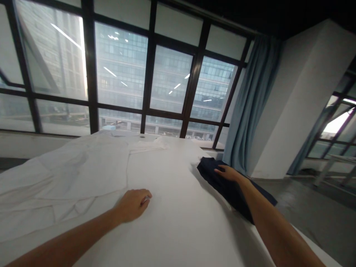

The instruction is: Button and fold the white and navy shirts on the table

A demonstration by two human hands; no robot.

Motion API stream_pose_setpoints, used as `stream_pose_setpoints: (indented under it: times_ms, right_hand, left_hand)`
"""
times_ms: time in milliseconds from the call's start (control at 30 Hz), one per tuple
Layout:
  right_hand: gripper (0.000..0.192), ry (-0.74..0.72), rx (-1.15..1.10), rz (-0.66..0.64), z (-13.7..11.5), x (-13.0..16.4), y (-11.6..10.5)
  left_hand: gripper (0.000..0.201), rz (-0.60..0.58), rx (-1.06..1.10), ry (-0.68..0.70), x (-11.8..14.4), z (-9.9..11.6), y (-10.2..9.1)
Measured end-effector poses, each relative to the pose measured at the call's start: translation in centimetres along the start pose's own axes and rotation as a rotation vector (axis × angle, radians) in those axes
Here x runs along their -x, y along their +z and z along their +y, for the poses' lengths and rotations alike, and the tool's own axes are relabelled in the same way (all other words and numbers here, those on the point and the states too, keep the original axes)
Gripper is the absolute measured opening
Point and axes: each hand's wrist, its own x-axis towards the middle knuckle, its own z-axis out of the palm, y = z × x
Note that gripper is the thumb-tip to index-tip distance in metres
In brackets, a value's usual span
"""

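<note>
My left hand (135, 203) rests on the white table (178, 222) with its fingers curled in and nothing in it, just off the corner of a white garment (83, 170) spread flat on the left half. My right hand (226, 172) reaches to the table's right edge and lies flat, fingers apart, on top of a dark navy garment (233, 189) that hangs partly over that edge. I cannot tell whether the fingers grip the cloth.
More white cloth (147, 144) lies folded at the far end of the table. Large dark-framed windows (147, 74) fill the back wall, with a blue curtain (250, 104) and a white pillar (294, 104) at right. Grey floor (314, 215) lies beyond the right edge.
</note>
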Motion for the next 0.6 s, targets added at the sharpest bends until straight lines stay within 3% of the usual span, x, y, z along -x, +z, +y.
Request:
stream_pose_setpoints:
  times_ms: [100, 167, 233, 300, 333, 400, 600]
  right_hand:
    - [0.087, -0.151, 0.020, -0.083, -4.6, 1.2, 1.1]
    - [0.099, -0.143, 0.124, -0.053, -7.2, 2.3, 1.6]
    - [0.085, -0.065, 0.223, 0.005, -9.2, 3.1, 1.9]
    - [0.054, 0.004, 0.260, 0.038, -10.4, 3.4, 1.8]
    - [0.042, 0.037, 0.247, 0.041, -10.6, 3.3, 1.6]
    - [0.036, 0.130, 0.161, 0.064, -10.1, 2.8, 0.4]
    - [0.057, 0.488, -0.046, 0.347, -4.8, 1.8, -5.5]
  left_hand:
    - [0.030, 0.004, 0.003, 0.011, 0.1, -0.1, 0.1]
    - [0.030, 0.006, 0.006, 0.021, 0.1, -0.1, 0.1]
    - [0.030, 0.007, 0.007, 0.026, 0.2, -0.2, 0.1]
    - [0.030, 0.011, 0.006, 0.039, 0.2, -0.2, 0.1]
    - [0.030, 0.014, 0.006, 0.047, 0.3, -0.3, 0.1]
    - [0.030, 0.021, 0.003, 0.057, 0.3, -0.4, 0.1]
    - [0.029, 0.015, 0.005, 0.040, 0.2, -0.1, 0.0]
